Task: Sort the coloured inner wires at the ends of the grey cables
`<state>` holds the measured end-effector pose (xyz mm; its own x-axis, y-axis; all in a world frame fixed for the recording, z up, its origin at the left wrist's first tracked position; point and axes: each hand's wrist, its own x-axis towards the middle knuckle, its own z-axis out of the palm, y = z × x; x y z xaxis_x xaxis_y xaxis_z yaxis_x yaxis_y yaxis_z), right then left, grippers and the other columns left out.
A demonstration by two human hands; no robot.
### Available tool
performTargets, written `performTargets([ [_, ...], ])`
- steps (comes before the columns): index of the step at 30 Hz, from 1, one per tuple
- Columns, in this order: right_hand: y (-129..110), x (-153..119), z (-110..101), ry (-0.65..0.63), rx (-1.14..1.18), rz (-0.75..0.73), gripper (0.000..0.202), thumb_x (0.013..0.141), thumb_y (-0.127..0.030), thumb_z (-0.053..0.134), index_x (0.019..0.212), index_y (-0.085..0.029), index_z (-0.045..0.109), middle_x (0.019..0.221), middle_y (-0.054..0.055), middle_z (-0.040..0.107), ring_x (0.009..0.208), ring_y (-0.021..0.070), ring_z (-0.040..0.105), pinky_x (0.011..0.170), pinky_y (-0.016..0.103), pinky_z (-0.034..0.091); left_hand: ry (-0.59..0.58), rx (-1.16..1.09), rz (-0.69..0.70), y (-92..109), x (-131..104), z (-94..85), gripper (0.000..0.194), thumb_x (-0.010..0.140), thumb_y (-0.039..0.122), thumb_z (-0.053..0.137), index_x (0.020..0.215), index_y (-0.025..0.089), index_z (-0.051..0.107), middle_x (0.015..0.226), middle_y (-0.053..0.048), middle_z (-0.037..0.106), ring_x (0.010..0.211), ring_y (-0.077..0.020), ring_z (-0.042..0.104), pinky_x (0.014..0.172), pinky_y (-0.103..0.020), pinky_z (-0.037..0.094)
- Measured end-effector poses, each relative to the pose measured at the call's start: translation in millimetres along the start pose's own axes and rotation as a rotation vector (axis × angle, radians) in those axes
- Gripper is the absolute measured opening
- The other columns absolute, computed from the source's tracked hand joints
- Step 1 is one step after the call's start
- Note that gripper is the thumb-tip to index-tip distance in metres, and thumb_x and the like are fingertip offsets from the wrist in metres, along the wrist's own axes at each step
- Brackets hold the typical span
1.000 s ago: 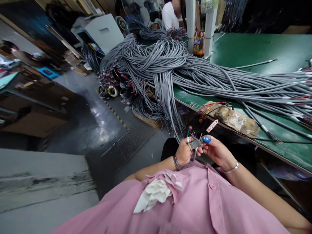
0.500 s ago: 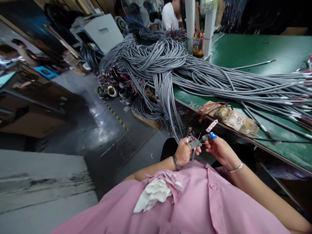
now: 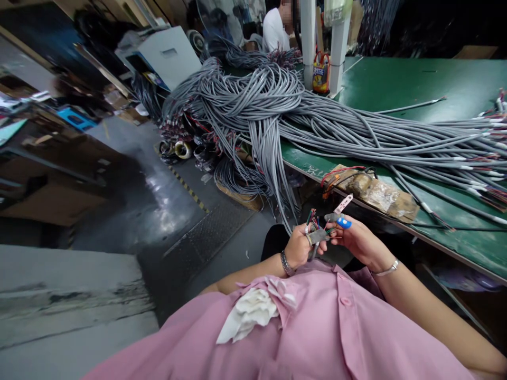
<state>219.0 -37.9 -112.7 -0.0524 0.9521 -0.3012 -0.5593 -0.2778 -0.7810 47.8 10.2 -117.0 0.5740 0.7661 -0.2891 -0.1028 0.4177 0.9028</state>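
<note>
In front of my pink shirt, my left hand [image 3: 300, 246] is closed around the end of a grey cable. Thin coloured wires [image 3: 312, 215] fan out above its fingers, some red, some green. A worn grey covering [image 3: 318, 236] wraps its thumb. Close against it on the right, my right hand [image 3: 362, 240] bends its fingers at the green and red wire ends [image 3: 328, 231]. Blue tape [image 3: 344, 223] and a grey fingertip cover show on its digits. The exact contact between its fingertips and the wires is too small to make out fully.
A large heap of grey cables [image 3: 253, 89] lies over the green table [image 3: 396, 79] and hangs off its edge. A tape-wrapped block [image 3: 372, 192] with wires sits at the near edge, a pink tag [image 3: 343, 203] beside it. A person in white [image 3: 275, 30] is behind.
My right thumb and the blue-taped digit have shifted; the grey tip now points left above the wires. My left hand keeps its hold on the cable, almost unmoved.
</note>
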Motion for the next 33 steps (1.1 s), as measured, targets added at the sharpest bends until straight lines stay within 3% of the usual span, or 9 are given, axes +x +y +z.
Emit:
performTargets([
  [10, -9, 5, -9, -0.141, -0.229, 0.006, 0.018, 0.075, -0.03, 0.074, 0.082, -0.016, 0.066, 0.078, 0.002, 0.066, 0.07, 0.013, 0.06, 0.07, 0.028, 0.047, -0.081, 0.056, -0.047, 3, -4, 2.4, 0.039, 0.068, 0.049, 0.071, 0.069, 0.011, 0.062, 0.051, -0.004, 0.061, 0.039, -0.0105, 0.051, 0.037, -0.02, 0.033],
  [17, -8, 6, -5, -0.115, -0.318, -0.04, 0.019, 0.074, -0.033, 0.073, 0.075, -0.016, 0.066, 0.071, 0.002, 0.066, 0.065, 0.0138, 0.058, 0.068, 0.03, 0.045, -0.126, 0.091, -0.044, 0, -4, 1.6, 0.037, 0.07, 0.047, 0.07, 0.068, 0.011, 0.063, 0.051, -0.004, 0.061, 0.039, -0.0099, 0.05, 0.039, -0.021, 0.034],
  [22, -4, 4, 3, -0.027, -0.287, -0.075, 0.018, 0.072, -0.031, 0.075, 0.071, -0.016, 0.066, 0.068, 0.0, 0.065, 0.061, 0.0121, 0.056, 0.065, 0.028, 0.045, -0.138, 0.099, -0.051, 0, -4, 1.4, 0.034, 0.069, 0.044, 0.072, 0.07, 0.011, 0.064, 0.05, -0.003, 0.061, 0.038, -0.0091, 0.049, 0.039, -0.02, 0.035],
  [28, -1, 11, -14, 0.175, 0.038, -0.069, 0.036, 0.079, -0.054, 0.063, 0.083, -0.019, 0.069, 0.078, 0.003, 0.065, 0.063, 0.0117, 0.055, 0.061, 0.025, 0.048, -0.081, -0.036, -0.072, 7, -1, 0.3, 0.03, 0.067, 0.039, 0.072, 0.068, 0.01, 0.063, 0.049, -0.004, 0.061, 0.036, -0.0096, 0.05, 0.036, -0.019, 0.031],
  [31, -12, 15, -15, 0.11, 0.121, -0.038, 0.052, 0.08, -0.067, 0.052, 0.088, -0.018, 0.069, 0.081, 0.006, 0.065, 0.064, 0.0131, 0.057, 0.06, 0.026, 0.049, -0.09, -0.096, -0.077, 13, 3, 3.1, 0.026, 0.066, 0.035, 0.072, 0.068, 0.011, 0.061, 0.049, -0.004, 0.062, 0.035, -0.0095, 0.05, 0.034, -0.019, 0.024],
  [33, -20, 17, -9, 0.064, 0.115, -0.047, 0.053, 0.08, -0.067, 0.051, 0.091, -0.019, 0.069, 0.082, 0.005, 0.065, 0.063, 0.0127, 0.056, 0.058, 0.025, 0.049, -0.112, -0.129, -0.08, 17, 7, 6.9, 0.026, 0.067, 0.035, 0.072, 0.069, 0.012, 0.06, 0.05, -0.004, 0.062, 0.035, -0.01, 0.051, 0.033, -0.019, 0.021],
])
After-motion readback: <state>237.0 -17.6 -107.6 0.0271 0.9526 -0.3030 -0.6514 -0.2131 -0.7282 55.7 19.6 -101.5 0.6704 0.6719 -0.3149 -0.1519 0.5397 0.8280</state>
